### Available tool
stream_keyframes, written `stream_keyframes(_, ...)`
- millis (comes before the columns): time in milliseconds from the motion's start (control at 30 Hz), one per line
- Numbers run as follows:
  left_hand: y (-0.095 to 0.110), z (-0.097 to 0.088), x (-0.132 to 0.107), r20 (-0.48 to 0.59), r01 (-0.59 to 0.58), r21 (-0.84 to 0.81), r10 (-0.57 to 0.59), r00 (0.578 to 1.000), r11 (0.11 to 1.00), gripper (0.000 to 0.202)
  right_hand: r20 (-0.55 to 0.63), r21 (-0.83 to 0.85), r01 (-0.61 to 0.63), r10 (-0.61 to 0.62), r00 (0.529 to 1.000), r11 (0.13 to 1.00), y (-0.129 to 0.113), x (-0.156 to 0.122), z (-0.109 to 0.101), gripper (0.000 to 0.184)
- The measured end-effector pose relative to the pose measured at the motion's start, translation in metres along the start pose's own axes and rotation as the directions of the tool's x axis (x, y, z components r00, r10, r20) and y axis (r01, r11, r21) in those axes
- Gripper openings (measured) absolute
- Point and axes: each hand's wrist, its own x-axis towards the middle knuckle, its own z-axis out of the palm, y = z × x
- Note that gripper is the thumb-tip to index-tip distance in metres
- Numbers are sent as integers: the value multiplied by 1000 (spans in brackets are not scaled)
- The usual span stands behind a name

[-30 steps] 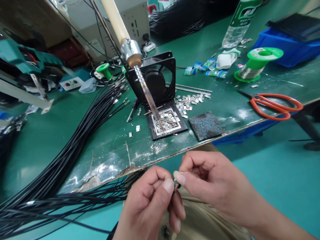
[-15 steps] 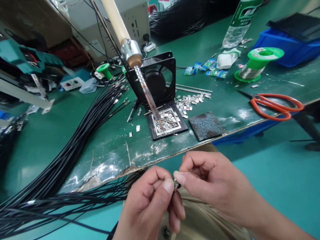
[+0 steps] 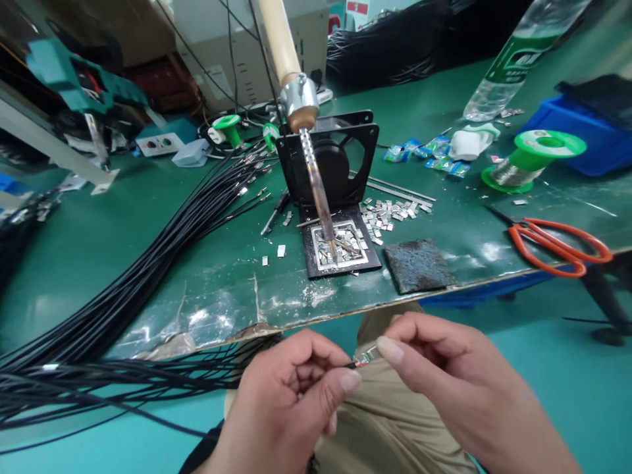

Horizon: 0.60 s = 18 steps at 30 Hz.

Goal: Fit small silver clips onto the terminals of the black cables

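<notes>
fingers [image 3: 345,381] pinching wire tip [image 3: 364,359], soldering iron [image 3: 299,108] ahead, black cables [image 3: 148,263] left

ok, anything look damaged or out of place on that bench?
Yes. The table edge is chipped and peeling, with whitish residue. Small metal clips lie scattered loose beside the black tray. The pad looks dark and crusted. The left hand pinches a wire end, the right hand a terminal; nothing odd there.

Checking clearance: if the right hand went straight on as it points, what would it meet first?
Likely the left hand, at its thumb: the right hand points toward it, its metal clip close by the wire end.
</notes>
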Motion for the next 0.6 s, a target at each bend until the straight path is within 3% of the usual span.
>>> stream_keyframes(133, 1, -1, -1, -15, -142, 218, 149, 989, 966, 18, 5, -228, 251, -256, 967, 941, -14, 2, -14, 20)
stream_keyframes(200, 1, -2, -2, 3, -191, 258, 197, 980, 947, 20, 51, -267, 389, -390, 920, 882, -22, 6, -18, 9)
stream_keyframes(267, -1, -3, -3, 42, -219, 259, 215, 976, 941, 21, 130, -243, 475, -457, 880, 846, -25, 9, -18, 13)
stream_keyframes(433, -4, -6, -4, 117, -277, 215, 257, 959, 936, 21, 308, -111, 538, -486, 818, 835, -20, 11, -12, 26)
stream_keyframes(600, -2, -6, -5, 91, -261, 204, 247, 965, 944, 24, 374, -81, 535, -472, 798, 841, -17, 10, -10, 30)
